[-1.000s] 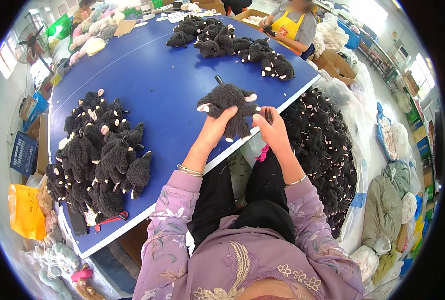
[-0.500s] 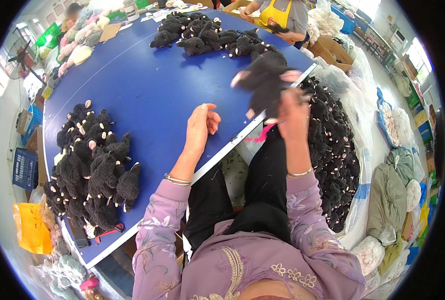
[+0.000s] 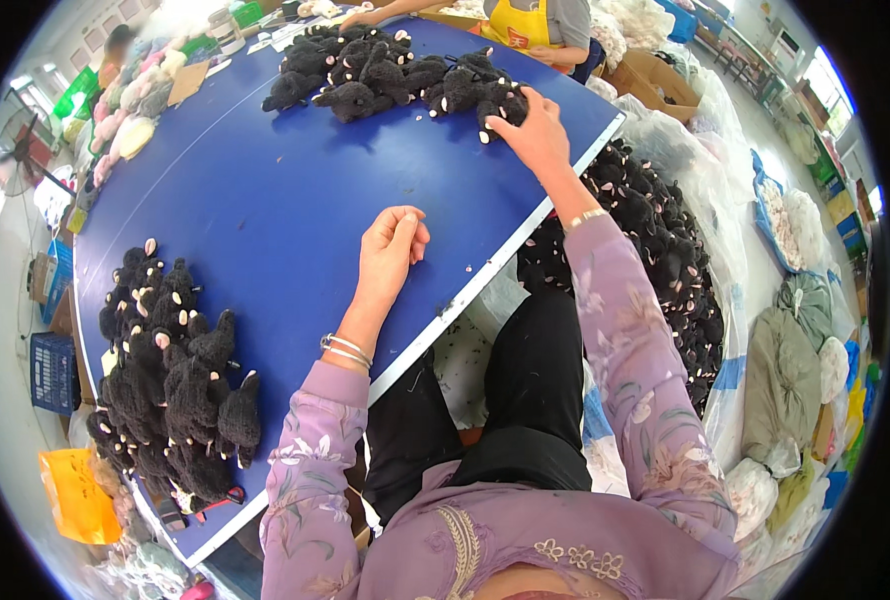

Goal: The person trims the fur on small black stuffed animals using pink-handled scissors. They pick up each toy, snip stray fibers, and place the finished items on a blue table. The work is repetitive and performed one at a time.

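My right hand [image 3: 540, 140] reaches to the far right of the blue table, fingers curved round a black plush toy [image 3: 503, 103]. That toy lies at the right end of a row of black plush toys [image 3: 380, 75] with small pale pink parts. My left hand [image 3: 393, 248] rests over the middle of the table, fingers curled in and thumb against them; nothing shows in it. Another heap of black plush toys [image 3: 180, 385] lies on the table's left side.
The blue table [image 3: 295, 230] has a pale edge in front of me. A large clear bag of black plush toys [image 3: 665, 260] stands on the right. Across the table is a person in a yellow apron [image 3: 520, 25]. A blue crate [image 3: 55, 372] sits left.
My right hand has carried a black plush toy from the table's near edge to the far row. The person's arm across the table now reaches behind that row. My left hand has closed more.
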Tool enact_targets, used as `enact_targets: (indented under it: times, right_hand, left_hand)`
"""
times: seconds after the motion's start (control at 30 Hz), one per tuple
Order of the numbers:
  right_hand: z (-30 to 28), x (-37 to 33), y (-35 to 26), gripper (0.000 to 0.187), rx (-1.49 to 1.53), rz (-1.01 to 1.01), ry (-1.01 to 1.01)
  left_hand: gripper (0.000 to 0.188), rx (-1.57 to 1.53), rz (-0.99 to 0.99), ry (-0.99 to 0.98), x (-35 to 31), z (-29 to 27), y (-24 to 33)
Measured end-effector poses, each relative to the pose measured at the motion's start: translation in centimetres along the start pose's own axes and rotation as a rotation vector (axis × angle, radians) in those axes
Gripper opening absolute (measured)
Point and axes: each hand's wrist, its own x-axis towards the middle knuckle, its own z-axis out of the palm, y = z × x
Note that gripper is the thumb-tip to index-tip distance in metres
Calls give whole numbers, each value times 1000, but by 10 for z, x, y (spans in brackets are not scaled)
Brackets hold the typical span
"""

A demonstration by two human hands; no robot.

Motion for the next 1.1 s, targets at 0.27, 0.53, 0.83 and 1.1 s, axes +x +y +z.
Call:
enact_targets:
  times: [0.27, 0.53, 0.83, 1.1]
  right_hand:
    - [47, -27, -8, 26, -172, -159, -213]
    - [1, -116, -43, 23, 512, -260, -344]
    - [-67, -157, -83, 23, 1618, 514, -548]
    - [-68, -183, -88, 23, 1087, 407, -460]
  left_hand:
    - [15, -26, -1, -10, 1, 1, -3]
    - [16, -37, 102, 218, 3, -2, -5]
    - [51, -247, -81, -252, -40, -2, 0]
    - [26, -259, -49, -14, -42, 2, 8]
